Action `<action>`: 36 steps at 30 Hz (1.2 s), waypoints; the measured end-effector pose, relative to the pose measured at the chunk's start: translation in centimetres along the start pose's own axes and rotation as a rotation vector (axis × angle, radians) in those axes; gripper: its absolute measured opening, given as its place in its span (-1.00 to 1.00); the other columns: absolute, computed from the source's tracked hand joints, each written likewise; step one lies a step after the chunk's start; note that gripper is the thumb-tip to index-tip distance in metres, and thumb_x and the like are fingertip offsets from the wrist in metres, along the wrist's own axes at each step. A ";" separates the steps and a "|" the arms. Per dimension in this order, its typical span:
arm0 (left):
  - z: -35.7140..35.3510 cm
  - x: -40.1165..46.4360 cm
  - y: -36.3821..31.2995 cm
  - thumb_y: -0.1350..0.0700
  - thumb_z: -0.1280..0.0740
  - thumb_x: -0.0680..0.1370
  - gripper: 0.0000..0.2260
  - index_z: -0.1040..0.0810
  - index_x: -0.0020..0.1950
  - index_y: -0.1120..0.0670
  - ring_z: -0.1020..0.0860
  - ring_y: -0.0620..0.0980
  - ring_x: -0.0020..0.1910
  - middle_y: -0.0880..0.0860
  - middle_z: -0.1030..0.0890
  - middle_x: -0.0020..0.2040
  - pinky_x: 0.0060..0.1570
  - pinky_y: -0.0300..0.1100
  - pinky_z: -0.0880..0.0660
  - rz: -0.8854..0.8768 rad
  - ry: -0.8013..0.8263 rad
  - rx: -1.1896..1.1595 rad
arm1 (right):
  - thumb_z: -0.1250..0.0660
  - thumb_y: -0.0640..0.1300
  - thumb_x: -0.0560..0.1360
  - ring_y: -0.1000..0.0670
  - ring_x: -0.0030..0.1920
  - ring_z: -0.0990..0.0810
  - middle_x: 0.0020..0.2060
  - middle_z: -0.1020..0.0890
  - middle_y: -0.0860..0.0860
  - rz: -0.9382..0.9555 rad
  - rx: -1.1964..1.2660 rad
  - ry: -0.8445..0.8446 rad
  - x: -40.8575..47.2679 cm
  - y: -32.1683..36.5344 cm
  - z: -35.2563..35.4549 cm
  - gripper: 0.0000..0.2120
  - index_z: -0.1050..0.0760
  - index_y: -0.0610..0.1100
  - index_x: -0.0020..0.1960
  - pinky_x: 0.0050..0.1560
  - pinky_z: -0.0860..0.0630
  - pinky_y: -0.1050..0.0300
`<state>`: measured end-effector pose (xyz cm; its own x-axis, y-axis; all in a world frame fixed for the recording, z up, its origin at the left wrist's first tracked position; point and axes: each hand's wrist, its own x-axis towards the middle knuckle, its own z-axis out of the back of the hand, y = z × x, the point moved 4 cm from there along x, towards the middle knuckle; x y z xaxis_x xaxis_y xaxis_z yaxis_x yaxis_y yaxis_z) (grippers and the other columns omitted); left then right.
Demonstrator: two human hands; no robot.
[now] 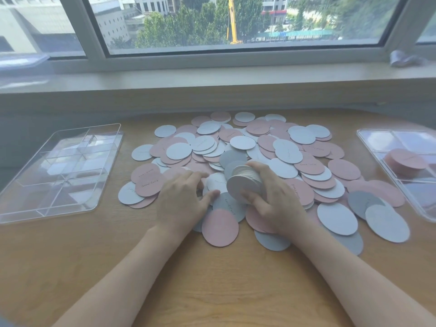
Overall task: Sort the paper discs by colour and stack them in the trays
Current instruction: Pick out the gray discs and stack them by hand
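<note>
Far left on the wooden bench [212, 279] sits a clear left tray [59, 171] with divider walls, its compartments holding no discs that I can see. Next over, the loose pile of discs [236, 149] covers the bench centre, pink and pale grey-white ones mixed and overlapping, some with faint handwriting on them, too small to read. Left hand [184, 204] lies palm down on the near edge of the pile, fingers [188, 178] spread and mostly straight, tips pressing on loose discs, thumb touching a pale disc; nothing grasped. A single pink disc [220, 227] lies flat just beside that hand's thumb, at the near edge of the pile. Right hand [276, 201] holds a stack of pale discs [245, 182] tilted on edge above the pile, its fingers curled over the stack's top and thumb clamped under it, so a firm grasp. Right of that hand more pink and pale discs fan out toward the bench edge, a few larger-looking pale ones nearest the camera. Far right, a second clear right tray [375, 147] partly cut off by the frame, with a neat stack of pink discs [408, 161] inside one compartment near its left side. Behind everything runs a windowsill [212, 76] and a window [236, 20] with trees and buildings outside.
</note>
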<state>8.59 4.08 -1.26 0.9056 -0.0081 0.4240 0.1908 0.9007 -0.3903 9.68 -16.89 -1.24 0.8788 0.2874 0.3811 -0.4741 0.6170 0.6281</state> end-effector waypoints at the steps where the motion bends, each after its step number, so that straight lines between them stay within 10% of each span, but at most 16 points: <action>1: -0.1 0.0 0.0 -0.14 -0.47 0.47 -0.66 -0.61 0.18 -0.04 -0.56 -0.04 -0.06 -0.15 -0.58 -0.16 0.02 -0.08 -0.48 0.025 0.018 -0.067 | -0.30 0.05 0.52 0.07 0.20 -0.48 0.25 -0.52 0.13 0.000 -0.002 0.002 0.0 0.1 0.0 -0.49 -0.30 0.02 0.43 0.09 -0.40 0.14; 7: 0.4 0.3 0.7 0.14 -0.57 0.41 -0.65 -0.56 0.12 -0.07 -0.55 -0.17 -0.12 -0.12 -0.60 -0.12 -0.14 -0.43 -0.42 0.189 0.008 -0.453 | -0.30 0.05 0.50 0.05 0.22 -0.48 0.26 -0.53 0.09 0.000 0.006 0.006 0.0 0.2 0.1 -0.48 -0.32 0.00 0.43 0.15 -0.40 0.13; 17: 2.9 0.2 0.9 0.35 -0.37 0.56 -0.72 -0.52 0.13 0.01 -0.58 -0.13 0.04 -0.19 -0.60 0.05 0.04 -0.29 -0.51 0.135 -0.263 -0.674 | -0.34 -0.01 0.55 0.08 0.26 -0.45 0.30 -0.49 0.09 -0.024 0.018 -0.002 0.1 -0.3 0.0 -0.49 -0.29 -0.03 0.46 0.13 -0.30 0.27; 24: 3.0 0.0 -0.6 0.34 -0.41 0.53 -0.87 -0.56 0.03 0.17 -0.64 0.11 0.00 0.13 -0.65 -0.05 0.02 -0.13 -0.57 0.018 -0.102 -0.998 | -0.30 0.04 0.56 0.10 0.34 -0.39 0.37 -0.45 0.08 -0.069 0.073 -0.016 0.3 -0.4 0.2 -0.45 -0.26 -0.06 0.49 0.29 -0.28 0.27; 36: 0.7 -0.4 -2.6 0.20 -0.50 0.51 -0.82 -0.61 0.08 0.14 -0.58 0.04 -0.07 0.05 -0.53 -0.02 -0.08 -0.13 -0.58 -0.230 0.017 -0.652 | -0.26 0.18 0.55 0.09 0.29 -0.42 0.36 -0.44 0.11 0.089 -0.034 0.115 -0.2 1.1 -1.0 -0.42 -0.19 0.04 0.49 0.17 -0.35 0.21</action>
<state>7.49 2.05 0.14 0.8195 -0.1795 0.5442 0.5629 0.4304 -0.7056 9.00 -15.48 -1.31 0.8347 0.4227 0.3529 -0.5500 0.6090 0.5715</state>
